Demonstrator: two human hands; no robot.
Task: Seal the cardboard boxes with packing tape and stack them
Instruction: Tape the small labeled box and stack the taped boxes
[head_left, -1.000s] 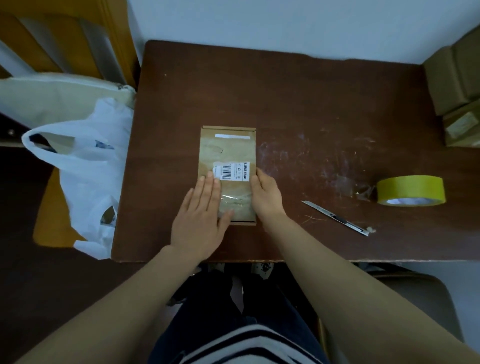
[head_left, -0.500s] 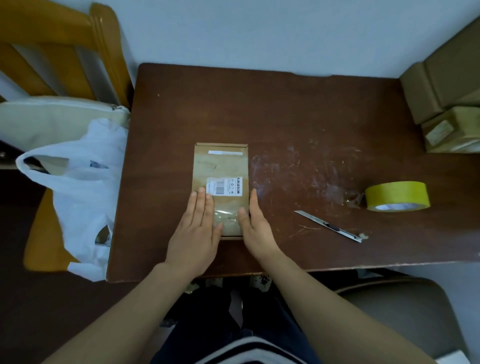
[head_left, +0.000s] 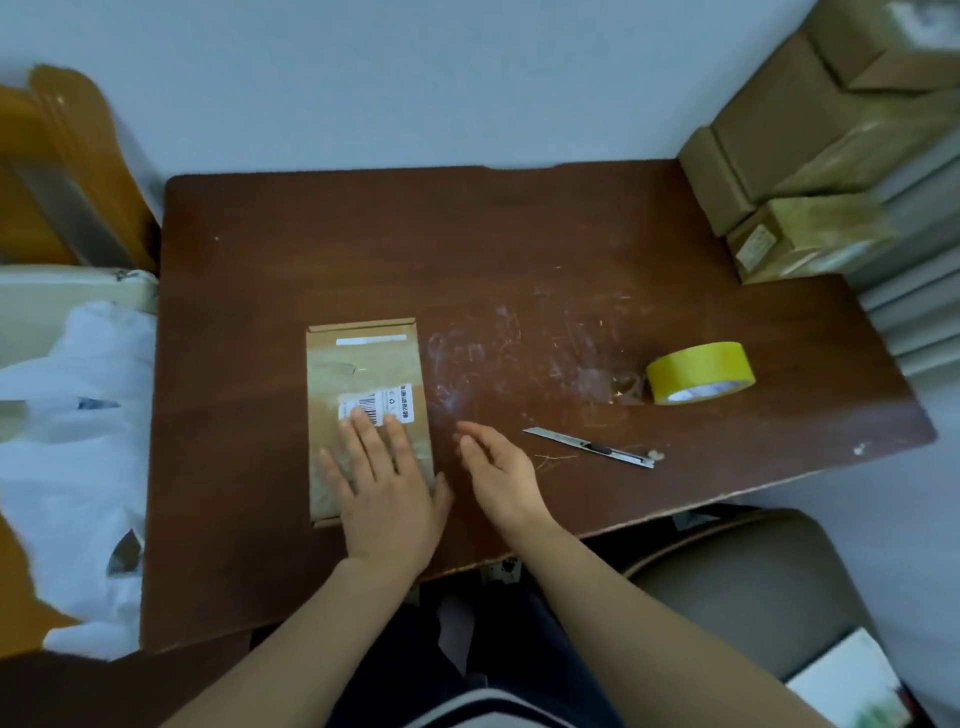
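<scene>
- One flat cardboard box (head_left: 363, 364) on the table (head_left: 519, 249), left of centre, near end close to the front edge; one barcode label (head_left: 387, 402) on top.
- Left hand (head_left: 387, 488) flat on the box's near half, fingers straight and close together, pressing down.
- Right hand (head_left: 498, 470) just right of the box, off it, fingers loosely spread, holding nothing.
- One yellow tape roll (head_left: 700, 371) toward the right edge, lying flat.
- One utility knife (head_left: 589, 447) between right hand and roll, nearer the front edge.
- At least three stacked boxes (head_left: 810, 156) at the far right corner.
- One white plastic bag (head_left: 67, 441) past the left edge.
</scene>
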